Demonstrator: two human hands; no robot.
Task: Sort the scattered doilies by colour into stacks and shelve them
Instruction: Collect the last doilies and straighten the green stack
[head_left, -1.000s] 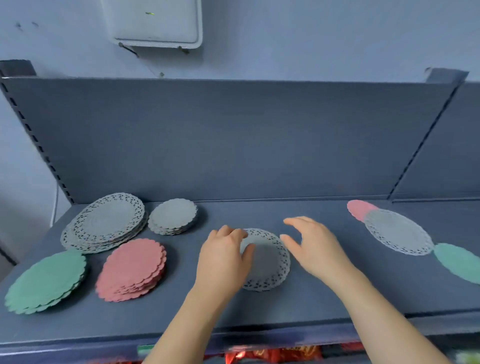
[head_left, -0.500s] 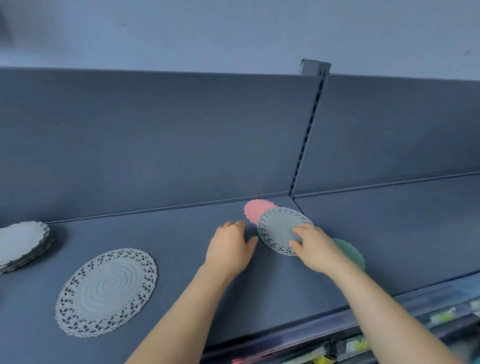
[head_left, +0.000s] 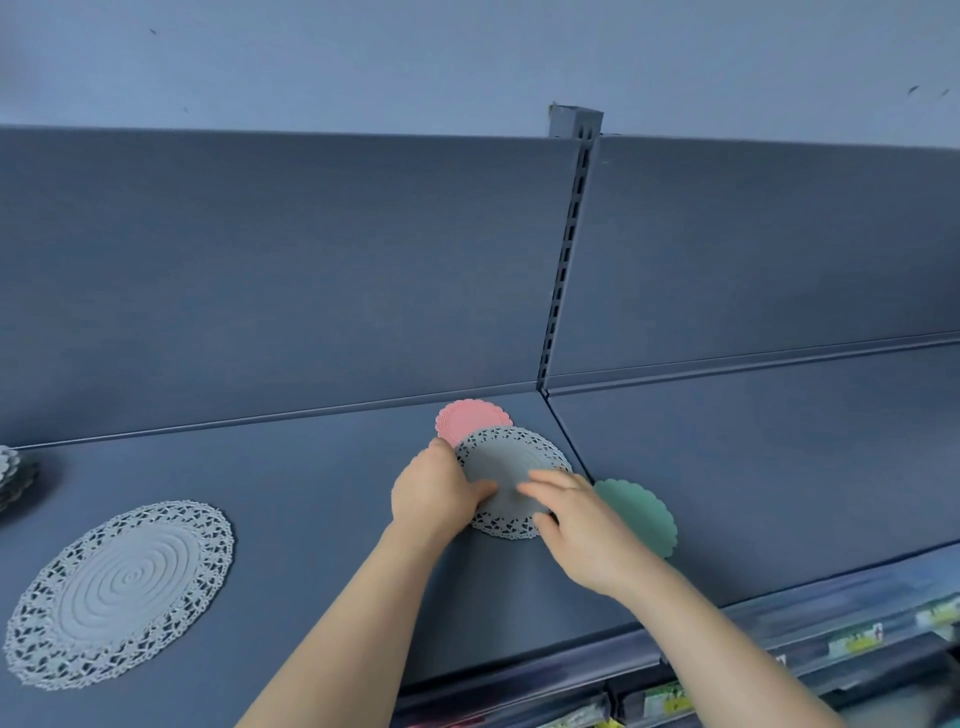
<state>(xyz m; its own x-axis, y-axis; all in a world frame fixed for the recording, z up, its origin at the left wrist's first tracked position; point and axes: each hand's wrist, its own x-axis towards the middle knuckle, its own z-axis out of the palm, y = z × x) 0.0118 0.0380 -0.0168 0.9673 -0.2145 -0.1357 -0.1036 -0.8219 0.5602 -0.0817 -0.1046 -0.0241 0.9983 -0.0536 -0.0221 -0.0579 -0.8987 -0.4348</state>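
- The shelf (head_left: 311, 499) carries 3 overlapping doilies close to the seam below the slotted upright (head_left: 566, 249).
- The middle grey doily (head_left: 511, 467), with a lace rim, lies flat on the shelf between both hands.
- It overlaps the near edge of the pink doily (head_left: 467, 420), which sits behind it towards the back panel (head_left: 260, 286).
- The green doily (head_left: 641, 514) lies to its right, across the seam, partly hidden by the right hand (head_left: 582, 530).
- The left hand (head_left: 434, 493) grips the middle grey doily at its left rim. The thumb lies on top and points inward, and the curled fingers (head_left: 441, 449) wrap the rim's far-left part.
- Whether those fingers reach under the rim cannot be told.
- The right hand's fingers (head_left: 540, 480) are straight and spread loosely, resting flat on the doily's centre from the right. Its thumb touches the near lace edge.
- The left grey doily (head_left: 119, 592), lacy with ringed ridges, lies alone and flat, well apart on the left.
- A grey stack (head_left: 8, 478) shows only as a sliver at the far-left edge.
- Blurred price labels (head_left: 852, 644) line the shelf front below.
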